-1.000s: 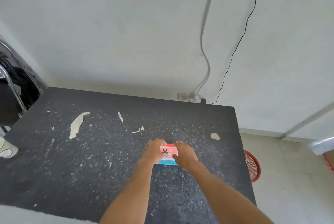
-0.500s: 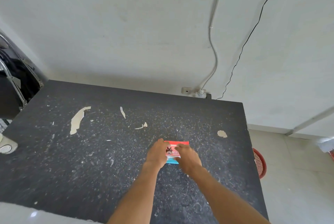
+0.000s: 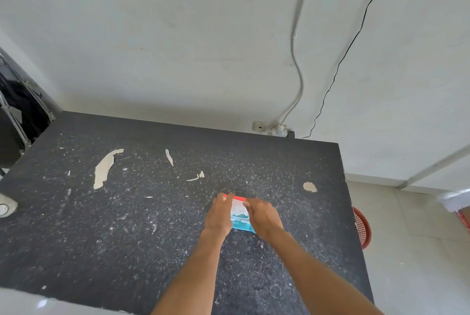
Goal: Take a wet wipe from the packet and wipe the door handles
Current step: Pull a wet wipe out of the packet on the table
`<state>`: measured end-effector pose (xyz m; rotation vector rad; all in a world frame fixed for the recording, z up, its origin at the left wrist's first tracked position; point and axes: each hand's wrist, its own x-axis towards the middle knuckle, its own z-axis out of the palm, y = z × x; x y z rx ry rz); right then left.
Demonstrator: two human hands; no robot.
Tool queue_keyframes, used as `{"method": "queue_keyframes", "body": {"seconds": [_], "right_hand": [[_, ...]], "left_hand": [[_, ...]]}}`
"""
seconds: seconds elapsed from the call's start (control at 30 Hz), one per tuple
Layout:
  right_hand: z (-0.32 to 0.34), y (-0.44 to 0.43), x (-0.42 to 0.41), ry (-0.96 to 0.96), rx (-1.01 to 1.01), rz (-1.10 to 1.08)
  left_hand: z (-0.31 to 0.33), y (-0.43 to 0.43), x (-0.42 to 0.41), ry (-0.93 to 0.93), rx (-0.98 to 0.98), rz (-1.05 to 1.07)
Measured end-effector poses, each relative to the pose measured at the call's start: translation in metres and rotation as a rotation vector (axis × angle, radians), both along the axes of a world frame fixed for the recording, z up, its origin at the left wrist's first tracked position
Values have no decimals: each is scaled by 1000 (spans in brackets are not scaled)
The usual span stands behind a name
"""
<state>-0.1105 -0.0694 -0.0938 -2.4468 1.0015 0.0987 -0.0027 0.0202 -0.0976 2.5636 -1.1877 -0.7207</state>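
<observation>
Resting on the dark table (image 3: 127, 225), the soft, light packet (image 3: 239, 218) lies between both hands. Left hand (image 3: 218, 215) presses its side; right hand (image 3: 263, 215) seemingly pinches the flimsy top flap, best peeled gently.

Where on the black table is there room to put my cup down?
Lots of room. The table is bare to the left of the left hand, and between the right hand and the right edge. The only busy spot is the wipes packet, between both hands.
</observation>
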Motion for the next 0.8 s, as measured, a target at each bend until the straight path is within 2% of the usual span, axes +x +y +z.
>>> {"method": "queue_keyframes", "body": {"seconds": [0.17, 0.4, 0.6, 0.8], "right_hand": [[3, -11, 7, -53, 59, -257], [-2, -8, 5, -13, 53, -370], [-6, 0, -5, 14, 44, -208], [-12, 5, -7, 40, 46, -287]], "left_hand": [[3, 0, 0, 0, -6, -6], [9, -3, 2, -30, -25, -34], [12, -1, 4, -62, -34, -59], [11, 3, 3, -103, -35, -110]]}}
